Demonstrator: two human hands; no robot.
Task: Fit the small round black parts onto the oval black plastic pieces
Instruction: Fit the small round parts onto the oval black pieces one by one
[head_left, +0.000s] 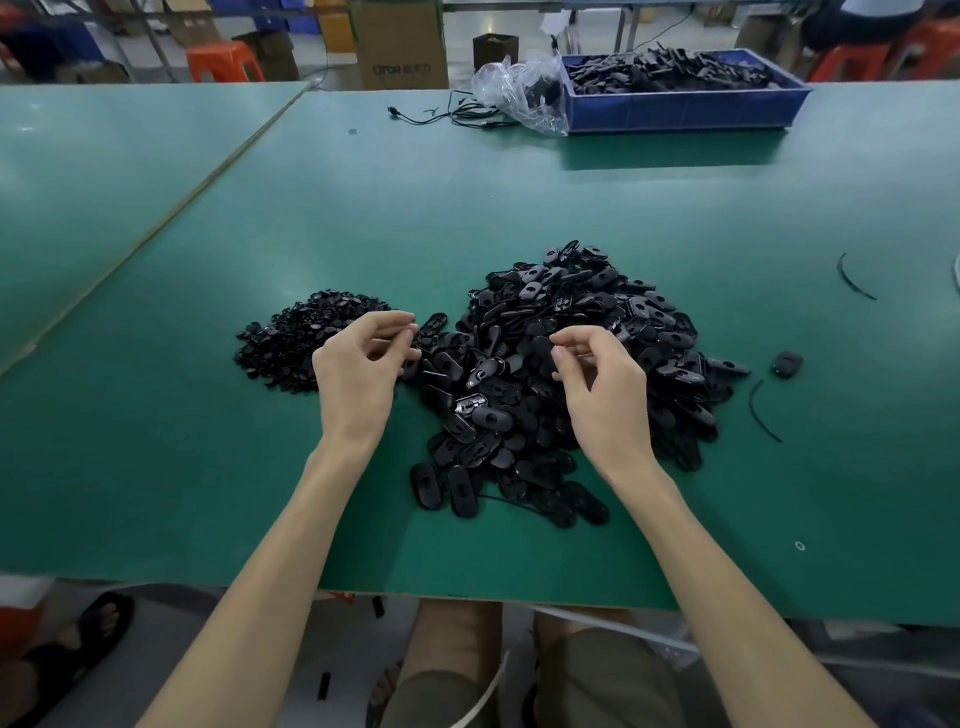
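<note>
ok so here's what I've got on the head cam. Nearest me, both forearms come up bare from the bottom edge and cross the front lip of the green bench, angling in toward each other.

The left grip hangs just above the bench, wrist a bit cocked, back of the hand toward me, fingers half curled with the thumb and fingertips close together. I honestly can't tell if there's a part pinched in there. The right grip is posed much the same, knuckles up, fingers curled in, thumb and forefinger tips nearly meeting right at an oval piece on top of the heap. Can't tell whether it actually has hold of it or is just touching.

The pile of small round parts sits right beside the left grip on its outer side, partly tucked behind the hand. The pile of oval pieces is the big one: it spreads under and beyond the right grip and fills the gap between the two grips, a few ovals spilling toward me.

Out past the right grip's outer side there's a lone dark piece and a thin black strip lying on the bench.

Well beyond both grips, at the far edge: a blue bin full of black stuff, a crumpled plastic bag touching it, a black cable, then a cardboard box and an orange stool on the floor behind.
</note>
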